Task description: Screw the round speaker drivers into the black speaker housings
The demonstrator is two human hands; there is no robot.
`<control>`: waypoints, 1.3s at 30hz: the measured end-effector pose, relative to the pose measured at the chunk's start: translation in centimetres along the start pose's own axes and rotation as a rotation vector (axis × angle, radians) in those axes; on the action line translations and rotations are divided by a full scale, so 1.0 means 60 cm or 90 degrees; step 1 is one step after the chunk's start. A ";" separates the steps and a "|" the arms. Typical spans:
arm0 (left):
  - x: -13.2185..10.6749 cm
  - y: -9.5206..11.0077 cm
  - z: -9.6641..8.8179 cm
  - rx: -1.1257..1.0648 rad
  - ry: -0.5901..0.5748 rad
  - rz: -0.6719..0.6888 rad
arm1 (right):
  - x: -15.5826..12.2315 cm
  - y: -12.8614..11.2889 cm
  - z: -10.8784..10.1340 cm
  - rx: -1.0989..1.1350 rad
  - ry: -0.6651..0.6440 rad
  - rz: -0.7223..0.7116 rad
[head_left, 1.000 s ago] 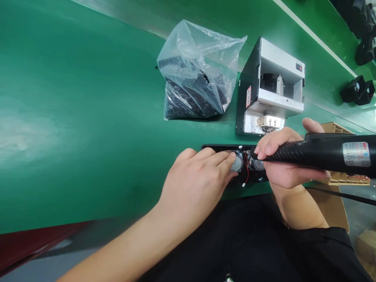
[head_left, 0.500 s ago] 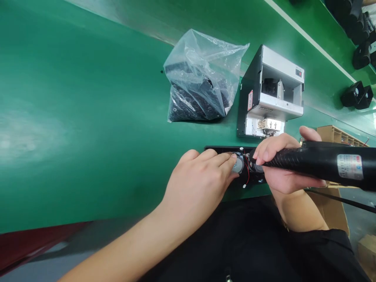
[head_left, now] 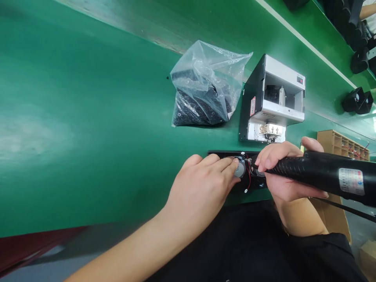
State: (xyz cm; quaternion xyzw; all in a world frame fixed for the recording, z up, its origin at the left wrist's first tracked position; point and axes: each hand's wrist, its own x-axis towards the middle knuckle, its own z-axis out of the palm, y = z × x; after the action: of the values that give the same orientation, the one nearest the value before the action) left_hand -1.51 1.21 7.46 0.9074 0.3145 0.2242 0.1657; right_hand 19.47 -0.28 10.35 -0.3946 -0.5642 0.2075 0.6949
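Observation:
My right hand (head_left: 282, 168) is wrapped around a black electric screwdriver (head_left: 320, 172) with a white label. The tool's front end points left, down at a long black housing (head_left: 212, 152); its very tip is hard to make out. My left hand (head_left: 205, 182) lies over the housing's left part, its fingers closed about a round silver speaker (head_left: 240, 169). A second round speaker (head_left: 260, 173) sits to the right, mostly behind my right fingers. Red and black wires (head_left: 249, 182) with small white plugs run between the two speakers.
Beyond the housing stands a silver and black screw feeder (head_left: 283, 111). Left of it lies a clear plastic bag (head_left: 202, 105) of small black parts. At the right are a cardboard divider box (head_left: 330, 141) and black speaker boxes (head_left: 352, 100) on the green bench (head_left: 102, 137).
The whole scene has shifted slightly down and right in view. Both hands keep their places on the speaker and the screwdriver.

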 end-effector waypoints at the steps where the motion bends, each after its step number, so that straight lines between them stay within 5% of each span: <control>1: 0.000 0.001 0.000 0.000 -0.001 -0.001 | -0.001 -0.003 0.001 0.002 0.010 0.016; 26: -0.001 0.005 0.001 0.021 0.045 0.015 | 0.009 0.006 0.005 0.006 0.022 -0.064; 39: -0.001 0.001 0.002 0.040 0.023 0.006 | 0.007 0.016 -0.010 0.044 -0.067 -0.051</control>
State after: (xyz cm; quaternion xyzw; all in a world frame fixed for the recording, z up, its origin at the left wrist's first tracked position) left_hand -1.46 1.08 7.39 0.9096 0.3197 0.2311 0.1308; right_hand 20.30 0.41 9.84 -0.3361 -0.6076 0.2192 0.6854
